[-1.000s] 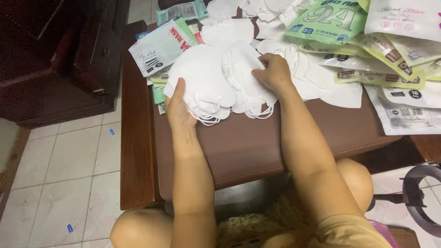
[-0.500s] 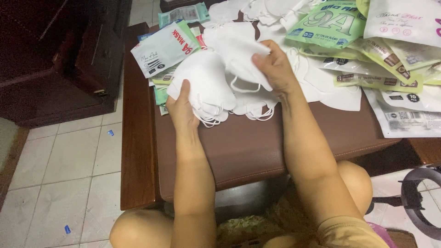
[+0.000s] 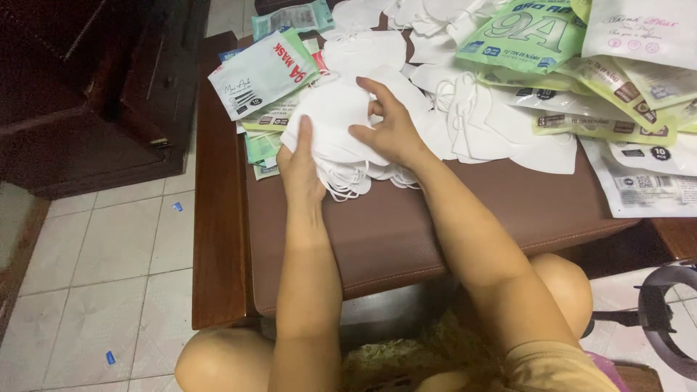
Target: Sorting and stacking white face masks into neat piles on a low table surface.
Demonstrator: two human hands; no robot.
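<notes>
right hand (image 3: 388, 131) now shifted left onto the stack of white masks (image 3: 341, 123); left hand (image 3: 299, 168) clasps its edge; both hands clamp it; loose masks (image 3: 494, 127) and packets (image 3: 581, 72) remain unsorted

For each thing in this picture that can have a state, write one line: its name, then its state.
Stack of white masks: gathered in a pile, gripped by both hands.
Left hand: flat against the stack's near edge.
Right hand: fingers spread on top of the stack.
Loose white masks: scattered flat, overlapping.
Green and white packets: lying flat; sealed or open, cannot tell.
Dark cabinet: door shut.
</notes>
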